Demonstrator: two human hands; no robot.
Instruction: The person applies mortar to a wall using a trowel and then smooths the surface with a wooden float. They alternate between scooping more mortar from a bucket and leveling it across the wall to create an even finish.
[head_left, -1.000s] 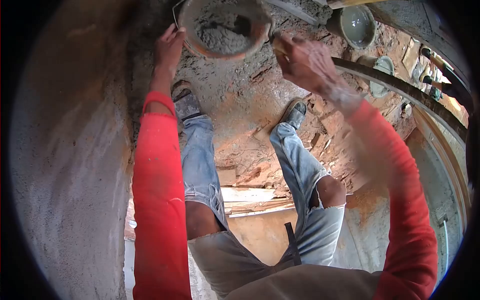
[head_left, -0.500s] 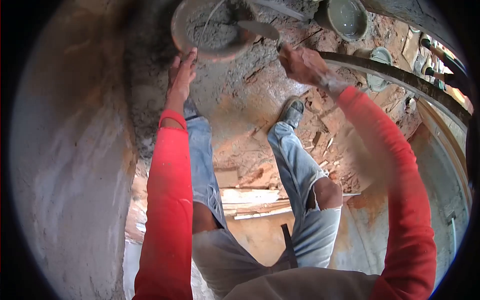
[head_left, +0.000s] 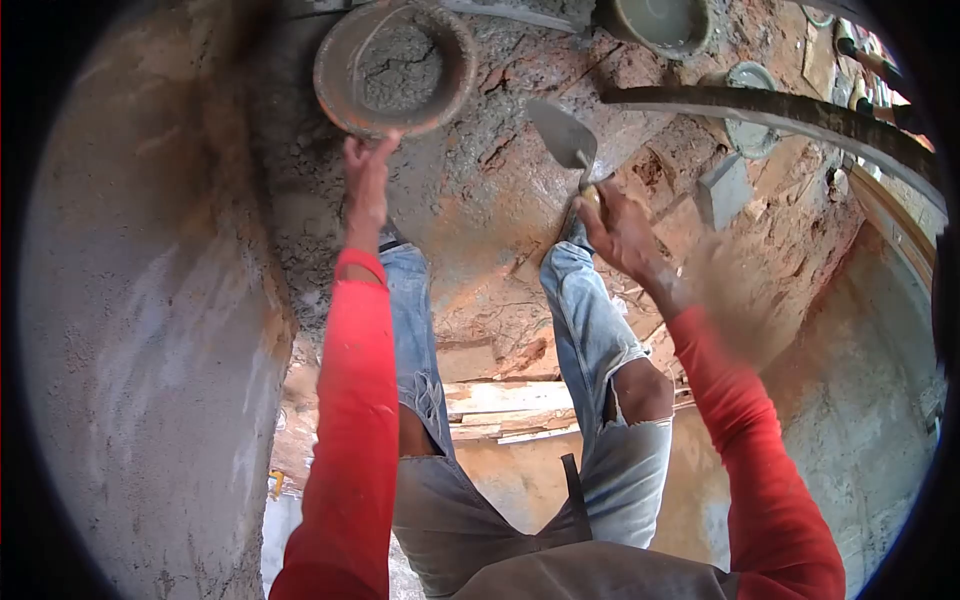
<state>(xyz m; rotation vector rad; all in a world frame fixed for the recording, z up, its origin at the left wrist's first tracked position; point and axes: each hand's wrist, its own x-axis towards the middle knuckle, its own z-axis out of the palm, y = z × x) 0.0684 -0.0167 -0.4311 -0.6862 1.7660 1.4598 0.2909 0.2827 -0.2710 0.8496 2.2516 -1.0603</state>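
A round tub [head_left: 341, 80] of wet grey mortar [head_left: 402, 82] stands on the muddy ground at the upper left. My left hand [head_left: 367, 190] is at its near rim, thumb and fingers closed on the edge; some fingertips are hidden. Wrapped round the handle of a pointed trowel [head_left: 562, 133], my right hand [head_left: 622, 232] is just above my right foot. The trowel's blade points away from me and is apart from the tub, with no large lump of mortar visible on it.
A bucket [head_left: 612, 22] stands at the top, and another [head_left: 752, 138] sits behind a curved-looking beam [head_left: 760, 103]. A grey block [head_left: 725, 190] lies on the rubble. A rough wall [head_left: 150, 330] rises at left; wooden strips [head_left: 510, 398] lie below my legs.
My right hand has drawn the trowel back from the tub's edge toward me. The tub sits nearer and further left in view, with my left hand now at its rim. The view has shifted.
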